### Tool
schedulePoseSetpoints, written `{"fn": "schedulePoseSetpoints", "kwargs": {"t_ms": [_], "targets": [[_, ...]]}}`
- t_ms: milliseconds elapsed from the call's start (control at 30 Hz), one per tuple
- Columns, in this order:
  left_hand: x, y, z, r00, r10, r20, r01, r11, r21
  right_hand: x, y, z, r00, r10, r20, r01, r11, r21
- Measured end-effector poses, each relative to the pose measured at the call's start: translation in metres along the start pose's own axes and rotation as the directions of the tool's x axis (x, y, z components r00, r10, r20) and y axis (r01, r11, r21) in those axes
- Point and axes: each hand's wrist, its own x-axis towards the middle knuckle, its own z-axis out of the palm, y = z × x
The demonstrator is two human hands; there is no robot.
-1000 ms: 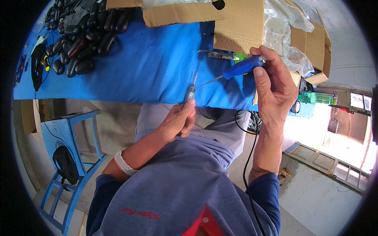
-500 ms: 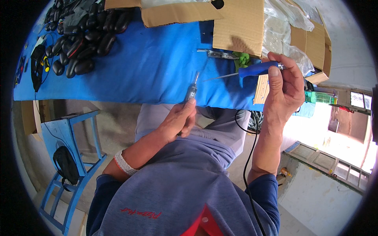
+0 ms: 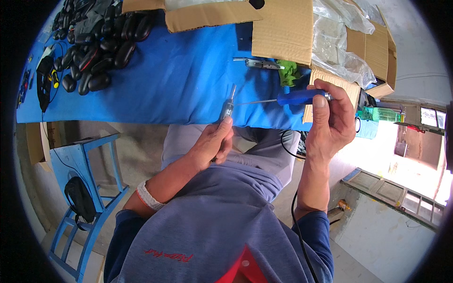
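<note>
In my right hand is a screwdriver with a blue handle, held level between thumb and fingers. Its thin metal shaft points left toward a slim grey device with a metal rod at its upper end. My left hand grips that device by its lower part, the rod pointing up. The screwdriver's tip reaches close to the grey body; whether it touches I cannot tell. Farther back on the blue cloth lies a similar grey piece with a metal rod, beside a crumpled green cloth.
A heap of black rounded objects covers the table's far left, with yellow-and-black tools nearby. Open cardboard boxes and clear plastic wrap fill the back right. A black cable hangs by my right arm. A blue stool stands left.
My right hand has moved left and slightly down, bringing the screwdriver's tip nearer the grey device. My left hand has hardly moved and keeps its hold.
</note>
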Motion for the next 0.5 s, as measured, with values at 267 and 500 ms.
{"fn": "schedulePoseSetpoints", "kwargs": {"t_ms": [267, 500], "targets": [[-0.0009, 0.0011, 0.0013, 1.0, -0.011, -0.01, 0.011, 1.0, -0.006, -0.0052, -0.0025, 0.0027, 1.0, -0.01, -0.022, 0.01, 1.0, -0.008], [-0.0002, 0.0003, 0.0017, 1.0, -0.011, -0.012, 0.011, 1.0, -0.009, -0.0056, -0.0021, 0.0009, 1.0, -0.009, -0.014, 0.008, 0.999, -0.046]]}}
